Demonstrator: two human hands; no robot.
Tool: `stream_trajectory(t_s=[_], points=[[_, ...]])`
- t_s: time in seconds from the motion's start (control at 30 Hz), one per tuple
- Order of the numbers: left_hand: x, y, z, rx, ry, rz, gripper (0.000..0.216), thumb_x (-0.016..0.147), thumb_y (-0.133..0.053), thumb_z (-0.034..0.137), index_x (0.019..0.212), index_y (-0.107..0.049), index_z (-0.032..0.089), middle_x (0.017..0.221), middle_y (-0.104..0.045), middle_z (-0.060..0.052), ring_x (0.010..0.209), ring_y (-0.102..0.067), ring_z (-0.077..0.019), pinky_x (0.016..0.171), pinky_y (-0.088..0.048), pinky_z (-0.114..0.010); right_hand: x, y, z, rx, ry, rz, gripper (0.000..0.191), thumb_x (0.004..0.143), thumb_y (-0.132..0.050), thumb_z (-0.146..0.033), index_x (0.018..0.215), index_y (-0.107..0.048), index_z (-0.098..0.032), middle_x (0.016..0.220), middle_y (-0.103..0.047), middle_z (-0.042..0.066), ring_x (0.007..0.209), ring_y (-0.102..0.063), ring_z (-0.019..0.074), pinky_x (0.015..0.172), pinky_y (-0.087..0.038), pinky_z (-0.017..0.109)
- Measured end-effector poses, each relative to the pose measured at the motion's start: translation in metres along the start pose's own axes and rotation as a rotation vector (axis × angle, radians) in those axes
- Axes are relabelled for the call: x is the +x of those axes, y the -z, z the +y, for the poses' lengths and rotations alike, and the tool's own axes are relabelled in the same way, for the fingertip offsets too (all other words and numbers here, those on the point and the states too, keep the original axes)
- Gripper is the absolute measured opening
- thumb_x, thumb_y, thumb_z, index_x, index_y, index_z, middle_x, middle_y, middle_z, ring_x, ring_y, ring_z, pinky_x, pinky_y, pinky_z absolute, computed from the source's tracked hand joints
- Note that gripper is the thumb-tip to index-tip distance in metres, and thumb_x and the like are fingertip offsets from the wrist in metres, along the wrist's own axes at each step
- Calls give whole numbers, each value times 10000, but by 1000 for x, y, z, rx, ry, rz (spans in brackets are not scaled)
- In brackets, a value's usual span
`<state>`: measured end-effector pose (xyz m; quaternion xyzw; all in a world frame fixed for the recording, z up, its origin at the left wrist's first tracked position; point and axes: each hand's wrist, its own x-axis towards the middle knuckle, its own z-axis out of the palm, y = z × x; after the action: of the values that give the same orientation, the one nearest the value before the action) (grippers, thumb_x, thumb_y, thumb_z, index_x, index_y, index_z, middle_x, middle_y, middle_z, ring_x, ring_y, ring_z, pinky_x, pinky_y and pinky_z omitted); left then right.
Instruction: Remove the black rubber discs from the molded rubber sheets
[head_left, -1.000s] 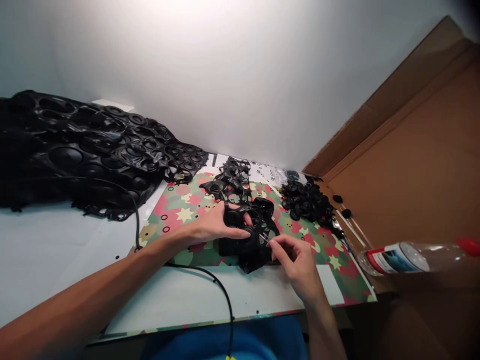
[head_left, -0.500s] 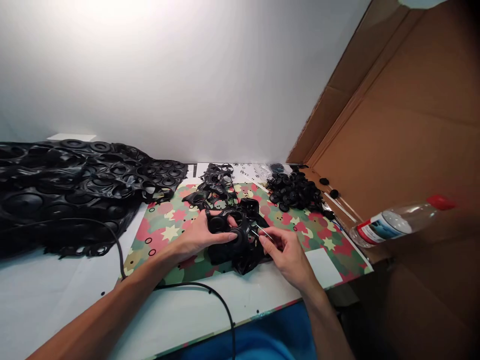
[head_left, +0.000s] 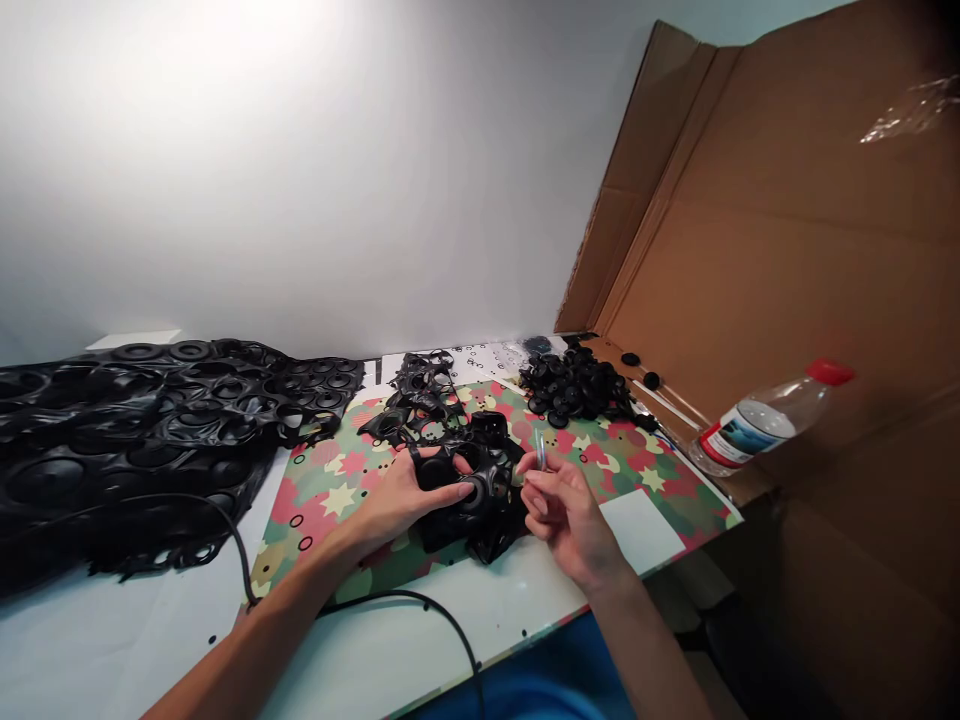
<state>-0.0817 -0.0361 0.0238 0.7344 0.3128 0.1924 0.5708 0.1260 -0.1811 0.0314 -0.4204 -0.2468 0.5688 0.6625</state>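
My left hand (head_left: 405, 495) presses down on a crumpled black rubber sheet (head_left: 480, 500) full of round moulded holes, thumb and fingers gripping its left side. The sheet lies on a star-patterned mat (head_left: 330, 480). My right hand (head_left: 566, 510) is just right of the sheet, fingers pinched on thin metal tweezers (head_left: 539, 447) whose tip points upward, clear of the rubber.
Large black rubber sheets (head_left: 135, 430) cover the left of the white table (head_left: 112, 640). More punched scrap (head_left: 420, 385) and a pile of black rings (head_left: 574, 385) lie behind. A cardboard box (head_left: 787, 280) and plastic bottle (head_left: 757, 420) stand at the right. A black cable (head_left: 420, 600) crosses the front.
My right hand has lifted the tweezers off the rubber sheet and turned their tip upward. My head has turned right and up, so everything has slid left in view.
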Motion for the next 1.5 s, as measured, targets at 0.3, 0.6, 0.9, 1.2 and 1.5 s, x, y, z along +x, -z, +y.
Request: stream_trajectory(t_s=[0.3, 0.6, 0.9, 1.2, 1.5], points=[[-1, -3, 1, 23, 0, 20, 486, 830, -856, 628, 1057, -782, 206, 1025, -799, -66, 992, -739, -277, 935, -609, -396, 6, 7, 10, 509, -134, -76, 208, 730, -690, -185, 922, -609, -196, 609, -350, -110, 515, -144, 84, 418, -101, 208], [0, -3, 2, 48, -13, 9, 430, 867, -846, 589, 1058, -788, 208, 1042, -804, -57, 998, -733, -258, 926, -584, -359, 5, 5, 14, 633, -96, 65, 154, 704, -643, -101, 829, -593, -176, 607, -336, -105, 483, -201, 59, 445, -97, 229], [-1, -2, -4, 29, 0, -4, 444, 891, -837, 607, 1084, -775, 212, 1034, -800, -56, 980, -733, -239, 877, -608, -326, 7, 6, 16, 600, -48, 20, 291, 712, -659, -146, 611, -392, -203, 538, -341, -80, 478, -148, 69, 456, -103, 268], [-1, -5, -1, 41, -10, 23, 439, 849, -855, 589, 1054, -785, 208, 1037, -804, -59, 976, -740, -256, 898, -610, -353, 6, 4, 18, 527, -51, -89, 389, 767, -707, -192, 604, -354, -217, 501, -318, -91, 471, -109, 74, 447, -107, 262], [0, -6, -1, 56, -32, 45, 474, 829, -868, 611, 1061, -792, 204, 1056, -816, -69, 1019, -753, -270, 924, -617, -357, 4, 7, 16, 501, -63, -162, 260, 776, -749, -195, 679, -508, -205, 510, -295, -119, 459, -82, 64, 432, -69, 261]])
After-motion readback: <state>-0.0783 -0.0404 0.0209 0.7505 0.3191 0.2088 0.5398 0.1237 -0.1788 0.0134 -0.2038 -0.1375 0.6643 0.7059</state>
